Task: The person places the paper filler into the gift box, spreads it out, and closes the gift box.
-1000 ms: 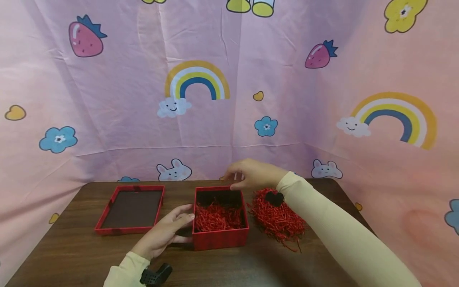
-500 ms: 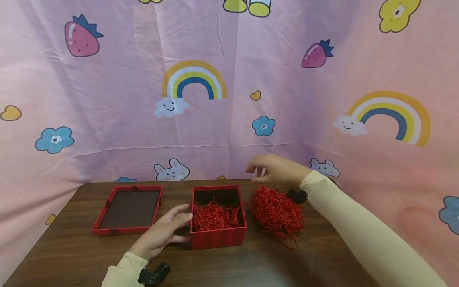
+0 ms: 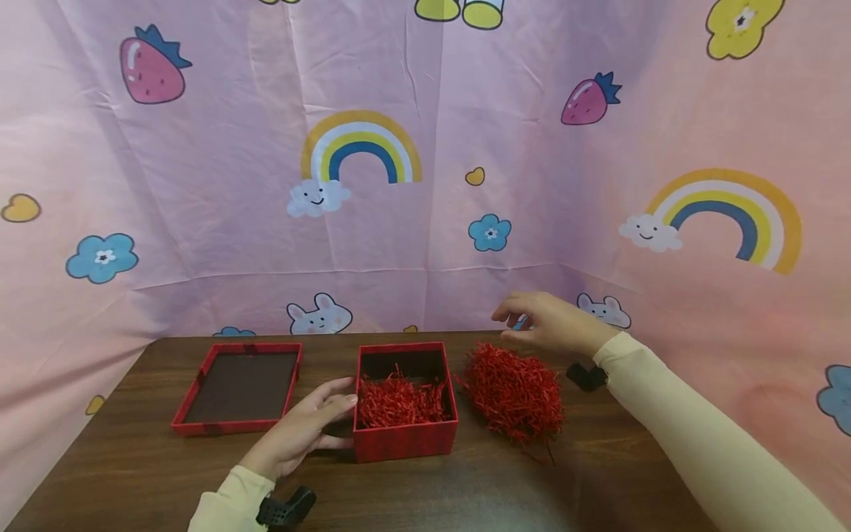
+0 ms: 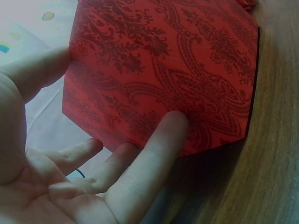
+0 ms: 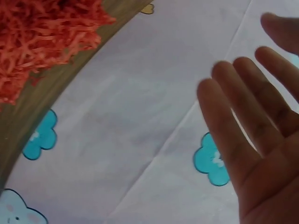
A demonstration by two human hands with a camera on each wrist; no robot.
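Note:
My left hand (image 3: 309, 425) rests against the left side of a red box (image 3: 407, 441), its fingertips touching the wall. Seen from the left wrist, that box wall (image 4: 201, 60) has a dark paisley pattern, and one straight finger lies on it. Red shredded paper (image 3: 399, 399) lies inside the open-topped box. To the right of the box, a loose pile of red shredded paper (image 3: 515, 391) sits on the table. Behind and above that pile hovers my right hand (image 3: 548, 321), holding nothing; the right wrist view shows its fingers (image 5: 224, 126) extended and spread.
A red-rimmed box lid (image 3: 233, 427) with a dark inside lies upturned on the left of the brown wooden table (image 3: 372, 499). A pink and lilac printed cloth (image 3: 439, 258) hangs behind the table and along its sides.
My right hand has moved from over the box's back right edge rightward past the shredded paper pile. The left hand has stayed against the box.

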